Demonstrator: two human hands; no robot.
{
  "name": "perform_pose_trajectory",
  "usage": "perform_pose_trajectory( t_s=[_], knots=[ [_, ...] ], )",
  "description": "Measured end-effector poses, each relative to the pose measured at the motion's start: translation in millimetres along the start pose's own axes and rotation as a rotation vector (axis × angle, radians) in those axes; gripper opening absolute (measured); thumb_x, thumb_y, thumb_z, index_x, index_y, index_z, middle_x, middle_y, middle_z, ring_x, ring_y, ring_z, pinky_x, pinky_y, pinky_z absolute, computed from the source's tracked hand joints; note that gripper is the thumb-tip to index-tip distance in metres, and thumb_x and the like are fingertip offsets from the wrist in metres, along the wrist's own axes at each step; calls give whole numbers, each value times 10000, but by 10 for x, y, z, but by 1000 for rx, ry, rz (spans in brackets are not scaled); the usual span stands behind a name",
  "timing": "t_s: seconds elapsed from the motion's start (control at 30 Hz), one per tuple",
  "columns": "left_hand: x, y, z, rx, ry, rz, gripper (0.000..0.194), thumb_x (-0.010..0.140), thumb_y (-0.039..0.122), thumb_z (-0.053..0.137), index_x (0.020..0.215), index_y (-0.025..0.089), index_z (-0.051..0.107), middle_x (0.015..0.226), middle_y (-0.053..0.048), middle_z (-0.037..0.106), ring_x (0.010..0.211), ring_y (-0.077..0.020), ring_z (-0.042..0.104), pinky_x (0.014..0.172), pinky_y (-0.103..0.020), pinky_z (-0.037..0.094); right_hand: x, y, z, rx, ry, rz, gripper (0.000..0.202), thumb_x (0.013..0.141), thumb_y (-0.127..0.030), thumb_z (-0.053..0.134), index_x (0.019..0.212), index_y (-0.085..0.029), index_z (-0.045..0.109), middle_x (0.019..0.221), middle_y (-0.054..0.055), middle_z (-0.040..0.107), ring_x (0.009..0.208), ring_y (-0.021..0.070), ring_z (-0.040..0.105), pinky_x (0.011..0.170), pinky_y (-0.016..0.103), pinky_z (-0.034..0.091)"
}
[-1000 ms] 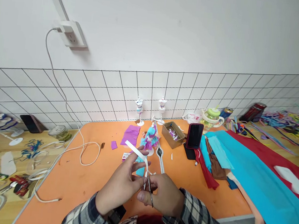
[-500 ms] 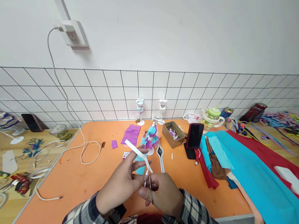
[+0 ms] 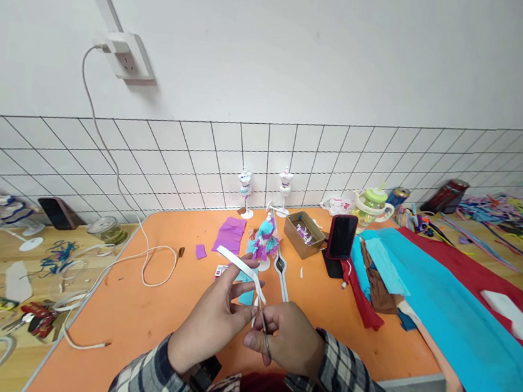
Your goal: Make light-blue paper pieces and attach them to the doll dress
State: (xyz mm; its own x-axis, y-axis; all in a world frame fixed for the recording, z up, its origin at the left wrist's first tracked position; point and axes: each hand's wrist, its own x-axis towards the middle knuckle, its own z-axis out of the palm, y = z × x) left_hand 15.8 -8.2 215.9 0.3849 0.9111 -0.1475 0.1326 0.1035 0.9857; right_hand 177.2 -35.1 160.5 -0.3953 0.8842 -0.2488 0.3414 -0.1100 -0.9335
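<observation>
My left hand (image 3: 222, 313) pinches a narrow white strip (image 3: 235, 260), whose long end slants up and to the left above the table. Small metal scissors (image 3: 266, 335) are in my right hand (image 3: 287, 336), their blades pointing up against the strip near my left fingertips. Whether the blades are closed on the strip I cannot tell. Just beyond my hands stands a mini dress form (image 3: 265, 237) clothed in blue and purple. Light blue fabric (image 3: 246, 297) lies partly hidden behind my left fingers.
Purple cloth (image 3: 229, 235) and a cardboard box (image 3: 304, 235) lie on the orange table (image 3: 145, 308). Two small dress forms (image 3: 245, 185) stand by the wall. A phone (image 3: 342, 237) is propped up at right, near long blue fabric (image 3: 447, 305). A white cable (image 3: 121, 186) trails across the left side.
My right hand and the scissors have shifted very slightly; the strip stays between my hands. Otherwise the scene looks the same.
</observation>
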Motion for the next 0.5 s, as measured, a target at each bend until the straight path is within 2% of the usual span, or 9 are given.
perform_pose_trajectory(
  t_s=[0.27, 0.5],
  knots=[
    [7, -5, -3, 15, 5, 10, 606, 701, 119, 591, 1262, 290, 439, 1420, -89, 379, 1211, -263, 505, 617, -222, 523, 34, 88, 53, 39, -28, 13, 293, 766, -443, 673, 657, -174, 626, 440, -60, 559, 419, 73, 493, 457, 173, 338],
    [9, -57, -53, -6, -25, 25, 564, 734, 169, 635, 1257, 284, 457, 1406, -91, 397, 1148, -245, 537, 645, -243, 527, 27, 14, 32, 11, -36, -9, 327, 789, -477, 637, 651, -180, 641, 430, -54, 568, 431, 89, 509, 491, 191, 361]
  ],
)
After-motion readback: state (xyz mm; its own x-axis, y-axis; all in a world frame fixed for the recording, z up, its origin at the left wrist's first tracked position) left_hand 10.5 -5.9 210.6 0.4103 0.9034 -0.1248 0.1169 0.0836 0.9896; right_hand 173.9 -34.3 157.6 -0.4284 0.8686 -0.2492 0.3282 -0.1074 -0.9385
